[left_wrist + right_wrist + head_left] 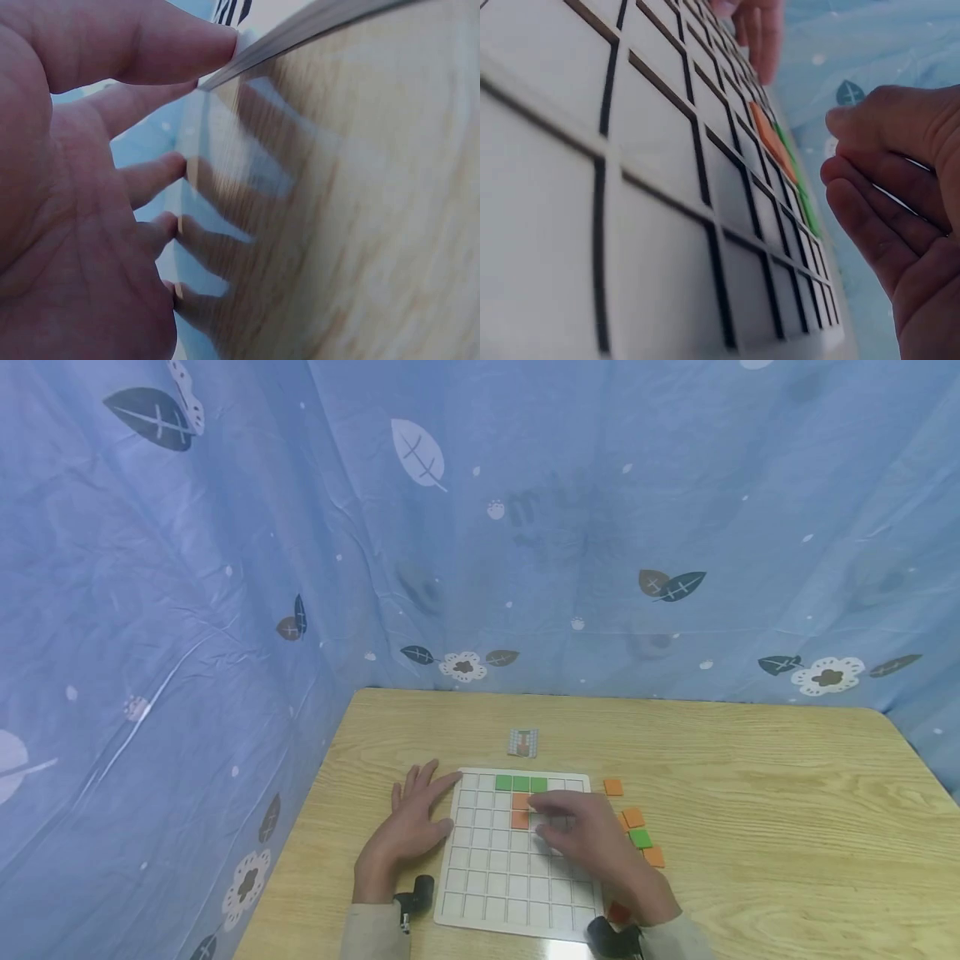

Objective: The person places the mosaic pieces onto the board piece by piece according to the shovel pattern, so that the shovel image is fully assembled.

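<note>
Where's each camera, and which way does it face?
Head: on the head, facing forward-down at the white board; left hand and right hand show.
Left wrist: worn there, facing tabletop and board edge; left hand shows.
Right wrist: worn there, facing across the board toward the curtain; both hands show.
Head and right wrist share the green tiles.

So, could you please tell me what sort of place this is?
Probably an indoor tabletop workspace, screened off by fabric: a blue patterned curtain hangs behind a wooden table, on which lies a white grid board with green tiles.
</note>
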{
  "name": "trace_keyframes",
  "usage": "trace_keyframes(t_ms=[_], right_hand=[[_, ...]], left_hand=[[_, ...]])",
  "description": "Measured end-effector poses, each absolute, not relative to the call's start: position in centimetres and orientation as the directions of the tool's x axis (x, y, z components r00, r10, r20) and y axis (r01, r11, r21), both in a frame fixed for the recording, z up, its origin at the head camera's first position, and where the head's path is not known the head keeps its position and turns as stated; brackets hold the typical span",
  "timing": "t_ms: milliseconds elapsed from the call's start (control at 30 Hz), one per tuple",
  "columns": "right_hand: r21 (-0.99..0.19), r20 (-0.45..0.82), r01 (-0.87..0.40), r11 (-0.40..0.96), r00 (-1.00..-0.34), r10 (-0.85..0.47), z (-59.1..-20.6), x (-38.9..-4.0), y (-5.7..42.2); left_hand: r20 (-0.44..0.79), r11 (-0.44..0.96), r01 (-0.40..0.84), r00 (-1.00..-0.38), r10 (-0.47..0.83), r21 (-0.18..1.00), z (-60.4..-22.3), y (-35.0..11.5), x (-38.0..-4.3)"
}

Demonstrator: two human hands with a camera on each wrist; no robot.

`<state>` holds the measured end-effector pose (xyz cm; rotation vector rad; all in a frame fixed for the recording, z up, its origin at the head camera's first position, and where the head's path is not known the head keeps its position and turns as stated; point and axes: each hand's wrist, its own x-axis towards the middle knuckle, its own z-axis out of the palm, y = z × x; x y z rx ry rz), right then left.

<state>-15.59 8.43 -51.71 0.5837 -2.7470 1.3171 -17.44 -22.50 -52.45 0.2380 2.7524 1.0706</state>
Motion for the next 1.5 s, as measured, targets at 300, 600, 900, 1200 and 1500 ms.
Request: trace_keyframes(t_ms=[300,600,900,1200,1500], right_hand=[[-0.725,0.2,-0.35,0.593,-0.931,-0.305,-50.4,-14.0,12.1],[-0.71,0.255,-0.354,0.609,-0.935,-0.246,-50.6,-11.8,16.7],[-0.639,0.327,-0.392,0.662,-0.917,-0.228,-51.4,-10.7,20.8],[-0.629,0.256,-0.308,0.713,-0.949,-0.184,-51.6,-10.4,23.4],[-0.626,0.275,-0.342,0.701,-0.938,-0.212,-52.4,-10.7,24.1]], left_hand=[[-0.11,0.734,0.08,-0.972,0.207,0.675,-52.4,-22.3,-17.4],[-0.111,0.732,0.076,-0.973,0.204,0.677,-52.2,-22.3,-17.4],[-0.11,0.732,0.077,-0.973,0.205,0.677,-52.2,-22.3,-17.3],[-0.109,0.733,0.084,-0.971,0.212,0.675,-52.1,-22.3,-17.4],[-0.108,0.73,0.083,-0.971,0.211,0.679,-52.2,-22.4,-17.3]])
